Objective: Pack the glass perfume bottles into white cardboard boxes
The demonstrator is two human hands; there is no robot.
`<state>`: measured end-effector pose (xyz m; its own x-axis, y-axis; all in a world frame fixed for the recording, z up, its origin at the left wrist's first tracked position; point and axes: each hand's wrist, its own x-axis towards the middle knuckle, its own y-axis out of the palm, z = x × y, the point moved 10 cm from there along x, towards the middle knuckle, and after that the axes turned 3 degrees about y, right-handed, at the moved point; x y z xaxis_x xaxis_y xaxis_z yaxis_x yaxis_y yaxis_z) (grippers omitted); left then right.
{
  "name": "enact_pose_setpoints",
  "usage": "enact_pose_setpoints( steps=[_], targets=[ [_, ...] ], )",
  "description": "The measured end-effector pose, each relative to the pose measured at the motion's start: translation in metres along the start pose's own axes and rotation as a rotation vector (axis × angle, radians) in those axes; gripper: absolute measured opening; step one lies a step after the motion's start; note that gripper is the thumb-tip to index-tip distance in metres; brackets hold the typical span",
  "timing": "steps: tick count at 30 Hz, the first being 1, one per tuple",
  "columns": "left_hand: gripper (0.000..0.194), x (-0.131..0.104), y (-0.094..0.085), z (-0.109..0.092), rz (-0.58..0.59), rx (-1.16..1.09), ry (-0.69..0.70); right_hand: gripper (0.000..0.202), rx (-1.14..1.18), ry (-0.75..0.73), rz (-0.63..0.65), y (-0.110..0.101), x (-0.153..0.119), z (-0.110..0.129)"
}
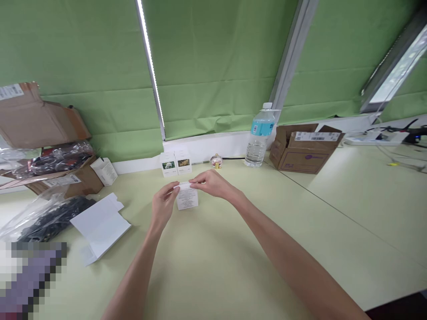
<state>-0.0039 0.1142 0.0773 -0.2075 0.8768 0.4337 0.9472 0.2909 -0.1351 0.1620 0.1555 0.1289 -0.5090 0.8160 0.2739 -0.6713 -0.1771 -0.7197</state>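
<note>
A small white box (187, 198) with printed text on its near side stands upright on the pale table (200, 253). My left hand (164, 202) pinches its top left corner between thumb and fingers. At the top right edge, my right hand (211, 183) has its thumb and fingertips closed on the box. Behind my hands, two small white boxes with flower pictures (175, 164) stand side by side against the wall. A round glass ornament with a gold part (216, 160) sits to their right.
Unfolded white card (102, 224) lies at left, near a plastic bag of black items (56, 218) and stacked cardboard boxes (43, 120). A water bottle (259, 138) and an open cardboard box (303, 153) stand back right, with a power strip (375, 140) beyond.
</note>
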Motion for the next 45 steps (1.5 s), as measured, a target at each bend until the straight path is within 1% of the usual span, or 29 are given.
enact_pose_setpoints(
  steps=[3, 7, 11, 15, 20, 23, 26, 28, 32, 35, 37, 39, 42, 43, 45],
  targets=[
    [0.032, 0.001, 0.0, 0.001, 0.001, 0.004, -0.004, 0.029, 0.039, -0.055, 0.003, 0.001, 0.0, 0.002],
    [0.033, 0.001, 0.001, -0.001, 0.011, 0.016, 0.003, 0.028, 0.038, -0.046, 0.021, 0.003, -0.001, 0.001],
    [0.033, 0.0, -0.002, -0.005, -0.022, 0.048, 0.022, 0.028, -0.003, -0.049, 0.025, 0.002, -0.002, 0.005],
    [0.032, 0.0, -0.003, -0.008, -0.033, 0.06, 0.031, 0.027, -0.093, -0.076, 0.024, 0.001, -0.005, 0.011],
    [0.029, 0.0, -0.002, -0.004, -0.023, 0.07, 0.052, 0.029, -0.3, -0.043, 0.012, 0.002, -0.009, 0.016],
    [0.031, 0.0, -0.002, -0.001, 0.008, 0.091, 0.078, 0.03, -0.372, -0.031, 0.026, 0.003, -0.012, 0.021],
    [0.033, -0.001, 0.0, -0.002, 0.052, 0.116, 0.136, 0.032, -0.396, -0.009, 0.043, 0.003, -0.013, 0.021],
    [0.031, -0.002, -0.001, -0.005, 0.058, 0.154, 0.193, 0.034, -0.415, 0.003, 0.059, 0.004, -0.013, 0.019],
    [0.026, -0.005, -0.005, -0.011, -0.003, 0.277, 0.311, 0.036, -0.51, -0.026, 0.083, 0.009, -0.014, 0.019],
    [0.024, -0.008, -0.006, -0.018, -0.049, 0.345, 0.398, 0.035, -0.625, -0.068, 0.078, 0.016, -0.017, 0.023],
    [0.023, -0.011, -0.005, -0.021, -0.064, 0.369, 0.432, 0.035, -0.674, -0.081, 0.066, 0.02, -0.018, 0.026],
    [0.024, -0.013, -0.003, -0.022, -0.054, 0.369, 0.422, 0.035, -0.676, -0.075, 0.059, 0.022, -0.019, 0.027],
    [0.03, -0.014, 0.0, -0.015, -0.003, 0.302, 0.338, 0.035, -0.601, -0.043, 0.064, 0.019, -0.019, 0.023],
    [0.034, -0.015, 0.002, -0.01, 0.018, 0.272, 0.294, 0.036, -0.55, -0.034, 0.067, 0.017, -0.019, 0.022],
    [0.051, -0.014, 0.003, 0.003, 0.047, 0.214, 0.185, 0.037, -0.424, -0.009, 0.059, 0.011, -0.018, 0.017]
  ],
)
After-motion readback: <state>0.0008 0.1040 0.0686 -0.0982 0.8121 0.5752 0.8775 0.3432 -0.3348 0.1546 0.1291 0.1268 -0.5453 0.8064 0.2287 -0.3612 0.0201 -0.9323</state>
